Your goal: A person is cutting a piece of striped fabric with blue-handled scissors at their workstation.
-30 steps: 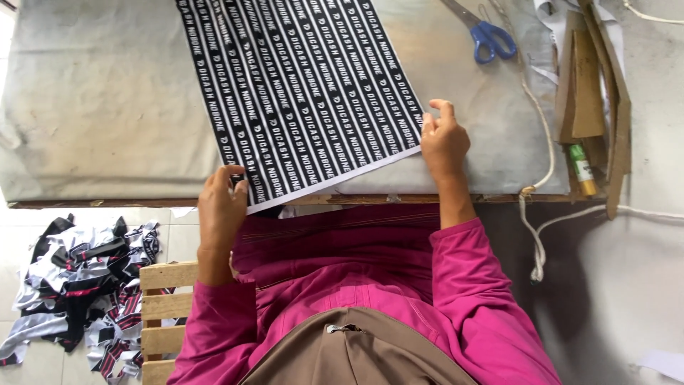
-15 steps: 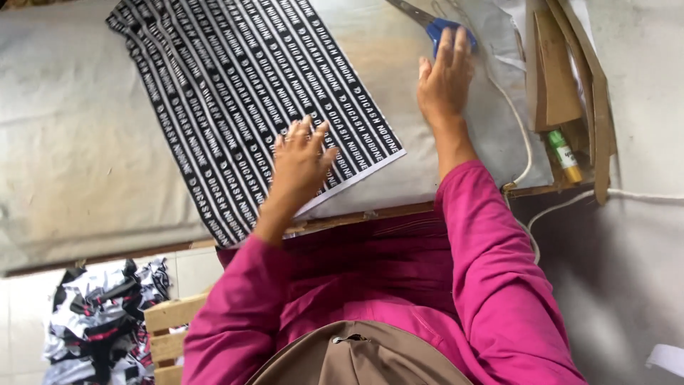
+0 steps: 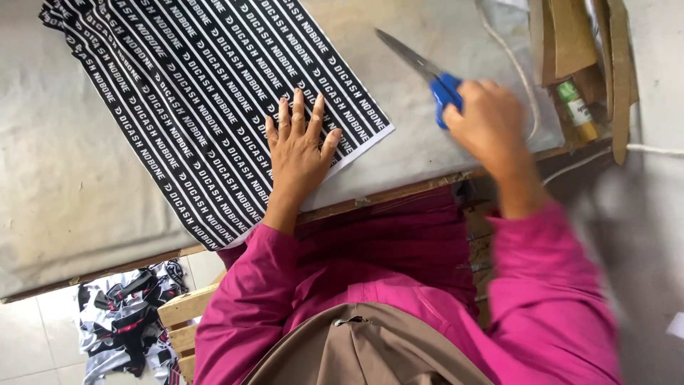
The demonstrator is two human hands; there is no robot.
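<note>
A black fabric sheet (image 3: pixel 192 93) with white striped lettering lies on the grey-covered table (image 3: pixel 64 185). My left hand (image 3: pixel 299 146) rests flat on the sheet's near corner, fingers spread. My right hand (image 3: pixel 488 121) is closed around the blue handles of a pair of scissors (image 3: pixel 427 75), whose steel blades point away to the upper left, just right of the sheet. Pink sleeves cover both of my arms.
A white cord (image 3: pixel 516 78) runs along the table's right side. Cardboard pieces (image 3: pixel 570 36) and a small green-capped bottle (image 3: pixel 576 107) sit at the right edge. Fabric scraps (image 3: pixel 128 321) lie on the tiled floor below, beside a wooden slatted seat (image 3: pixel 182 321).
My left hand moved from the sheet's front edge onto its surface and lies flat. My right hand reached to the blue scissors and took hold of them, drawing them toward the sheet.
</note>
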